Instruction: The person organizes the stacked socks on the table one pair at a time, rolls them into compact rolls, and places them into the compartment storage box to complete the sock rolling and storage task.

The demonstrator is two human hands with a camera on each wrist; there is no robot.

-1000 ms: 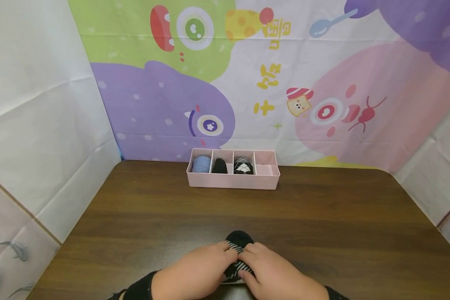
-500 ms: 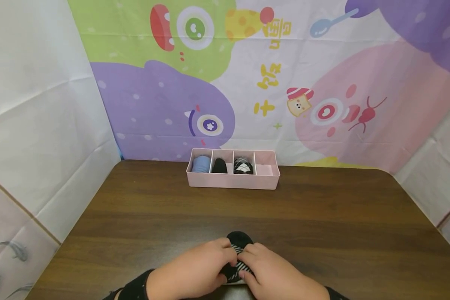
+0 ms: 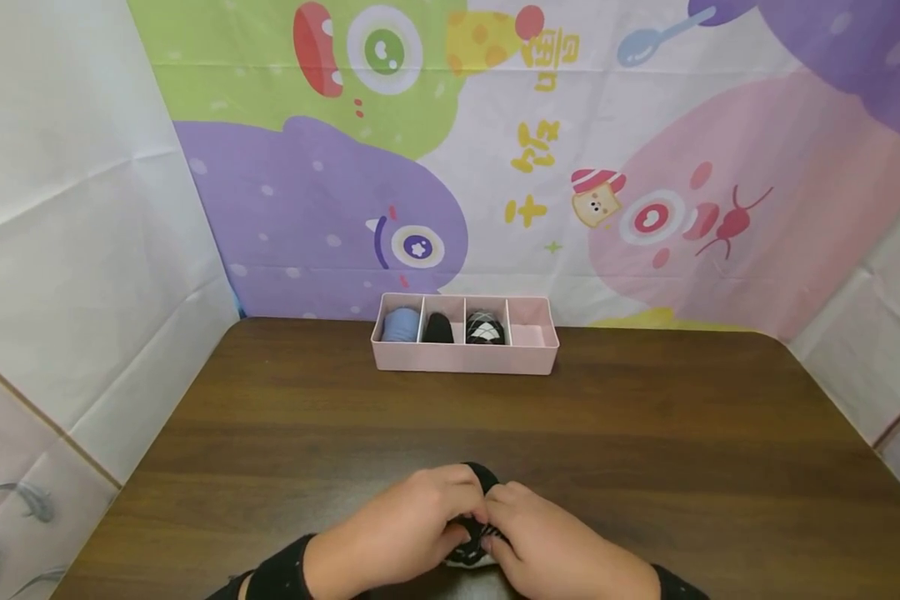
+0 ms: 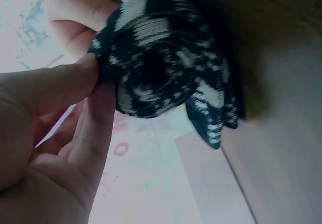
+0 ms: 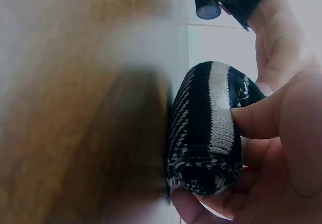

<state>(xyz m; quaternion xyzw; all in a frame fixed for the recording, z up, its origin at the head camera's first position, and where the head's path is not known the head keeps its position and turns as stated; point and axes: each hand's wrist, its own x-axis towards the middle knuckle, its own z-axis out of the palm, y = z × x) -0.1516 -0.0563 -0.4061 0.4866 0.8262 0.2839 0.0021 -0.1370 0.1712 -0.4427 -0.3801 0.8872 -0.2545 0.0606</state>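
Note:
A rolled black sock with white knit patterning [image 4: 156,58] is between both hands at the near side of the table. My left hand [image 3: 401,529] pinches an edge of the roll between thumb and fingers, plain in the left wrist view. From the other side my right hand [image 3: 562,546] grips it, thumb on a white band and fingers curled beneath, as the right wrist view shows. Loose ends of the sock hang from the roll in the left wrist view. The hands cover most of it in the head view.
A pink divided box [image 3: 465,359] stands at the table's back edge. In it sit a blue roll [image 3: 401,325], a black roll [image 3: 438,328] and a black-and-white argyle roll [image 3: 485,328]. Behind hangs a cartoon-printed cloth [image 3: 525,275]. The brown table [image 3: 645,433] spreads around the hands.
My left hand has shifted slightly right and up over the sock, its fingers now pinching the edge. The sock looks more rolled and narrower. My right hand has hardly moved.

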